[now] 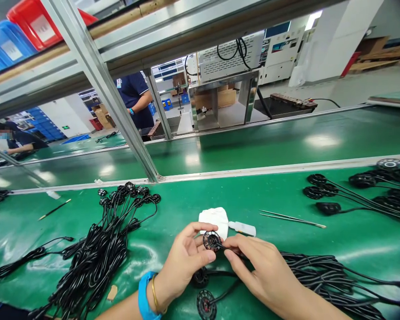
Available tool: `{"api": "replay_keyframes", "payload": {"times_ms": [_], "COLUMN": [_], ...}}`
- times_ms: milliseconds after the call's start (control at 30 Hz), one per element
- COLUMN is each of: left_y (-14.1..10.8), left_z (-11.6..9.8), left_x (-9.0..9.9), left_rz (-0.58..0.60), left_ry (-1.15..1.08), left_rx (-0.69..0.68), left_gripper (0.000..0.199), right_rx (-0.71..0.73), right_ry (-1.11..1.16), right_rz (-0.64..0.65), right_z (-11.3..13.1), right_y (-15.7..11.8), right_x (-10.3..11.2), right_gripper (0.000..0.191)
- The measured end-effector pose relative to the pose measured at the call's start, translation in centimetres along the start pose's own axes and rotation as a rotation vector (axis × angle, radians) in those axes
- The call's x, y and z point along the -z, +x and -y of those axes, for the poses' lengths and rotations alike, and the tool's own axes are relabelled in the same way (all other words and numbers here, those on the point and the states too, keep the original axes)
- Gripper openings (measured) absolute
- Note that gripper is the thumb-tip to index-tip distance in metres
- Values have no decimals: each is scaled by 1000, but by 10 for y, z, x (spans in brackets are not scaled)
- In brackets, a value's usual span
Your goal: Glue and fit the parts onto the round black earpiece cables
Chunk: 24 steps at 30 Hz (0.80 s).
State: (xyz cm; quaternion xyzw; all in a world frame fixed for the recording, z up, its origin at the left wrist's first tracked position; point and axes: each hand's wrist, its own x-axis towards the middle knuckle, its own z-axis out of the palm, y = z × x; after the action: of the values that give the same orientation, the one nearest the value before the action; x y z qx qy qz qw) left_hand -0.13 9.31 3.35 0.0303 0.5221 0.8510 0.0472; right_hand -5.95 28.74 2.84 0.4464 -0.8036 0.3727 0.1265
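My left hand [186,254] grips a round black spoked cable head [212,240] by its rim, between thumb and fingers. My right hand [260,265] pinches the black cable right beside that head, and its fingertips hide part of the cable. Below them on the green table lies another round black head [206,304] with reddish bits at its centre, and a further one is partly covered by my left hand. Behind my hands rest a folded white cloth [216,218] and a small white bottle [242,228] lying on its side.
Bundled black cables with round heads [96,253] lie at left, more cables [323,271] at right. Tweezers [292,218] and a thin black stick [54,209] lie farther back. A metal post [110,93] rises behind the table. Co-workers [135,100] are beyond it.
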Motion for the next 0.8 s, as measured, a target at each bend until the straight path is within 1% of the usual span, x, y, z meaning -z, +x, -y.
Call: {"api": "replay_keyframes", "payload": {"times_ms": [100,167,233,267,300,333,367,400,433,500,533,567,633,733,800], "left_y": [-1,-1,-1,-1,-1,-1,-1,-1,-1,-1,-1,0,0,1,1], "left_z": [-2,-2,-2,-2,-1,-1,0,0,1,2,3,3,4,4,5], "left_x": [-1,-2,-4,-4,-5,-6,-6,-6,-6,-5,-4,-3,-1,1,3], "left_rz": [6,14,12,7,0,-10,-18,-19,-20,-17,-14,-12,-8,8,34], "left_ry": [-3,-13,-22,-30,-43,-62,-84,-105,-122,-147,-156,-163,-171,-169,-163], "left_rx": [-1,3,9,16,27,40,56,73,90,116,129,141,160,163,147], "left_gripper": [41,42,42,40,39,38,37,37,37,38,39,39,39,36,34], "right_rx": [9,47,102,101,68,-26,-167,-335,-498,-644,-684,-706,-743,-774,-784], "right_ry": [12,16,-6,-60,-156,-298,-489,-680,-808,-865,-861,-849,-841,-812,-759], "right_rz": [-24,-51,-47,-48,-44,-37,-17,69,222,357,402,418,433,394,338], "right_z": [4,6,0,-7,-18,-31,-47,-63,-80,-106,-115,-120,-122,-115,-109], "right_y": [-1,2,8,10,12,12,11,9,7,1,-1,-2,-2,2,6], "right_x": [-2,0,8,15,24,34,45,57,68,85,92,96,98,94,91], "right_gripper": [6,7,7,10,14,18,20,23,25,21,18,16,19,19,17]}}
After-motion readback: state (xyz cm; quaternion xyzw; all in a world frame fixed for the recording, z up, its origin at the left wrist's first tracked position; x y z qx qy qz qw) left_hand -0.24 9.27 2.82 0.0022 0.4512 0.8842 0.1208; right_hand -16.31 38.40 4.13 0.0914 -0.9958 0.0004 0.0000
